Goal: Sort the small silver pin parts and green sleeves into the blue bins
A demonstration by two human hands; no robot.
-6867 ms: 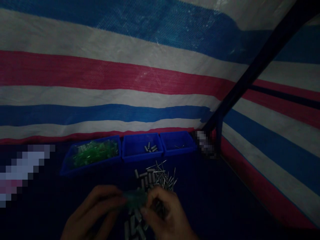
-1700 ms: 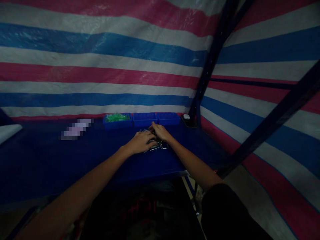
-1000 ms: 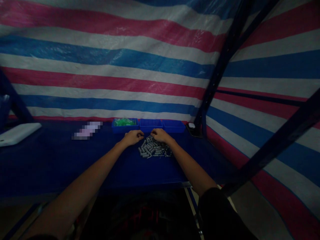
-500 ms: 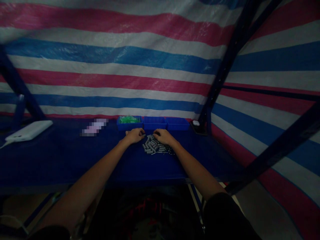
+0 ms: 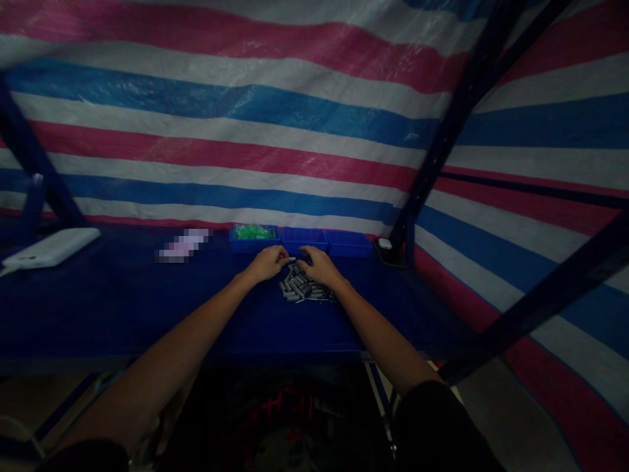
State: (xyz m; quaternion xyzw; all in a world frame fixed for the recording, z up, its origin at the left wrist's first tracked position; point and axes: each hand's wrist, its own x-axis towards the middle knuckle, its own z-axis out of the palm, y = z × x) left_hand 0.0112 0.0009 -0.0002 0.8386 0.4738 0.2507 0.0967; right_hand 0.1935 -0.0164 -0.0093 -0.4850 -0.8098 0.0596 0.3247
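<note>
Striped tarpaulin (image 5: pixel 221 131) walls in a dark blue table (image 5: pixel 147 301). Near its back edge the left hand (image 5: pixel 266 263) and right hand (image 5: pixel 319 265) rest with fingers curled, their tips meeting at a small pale piece (image 5: pixel 291 260). It is too dim to tell whether either hand grips it. Grey metal sleeves (image 5: pixel 302 290) lie heaped just in front, blue bins (image 5: pixel 303 238) just behind.

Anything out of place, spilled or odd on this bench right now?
One thing: a loose heap of small grey cylinders and pins lies on the blue table, in front of the three blue bins rather than in them. The left hand and right hand rest at its far edge. Dim light hides finer detail.
</note>
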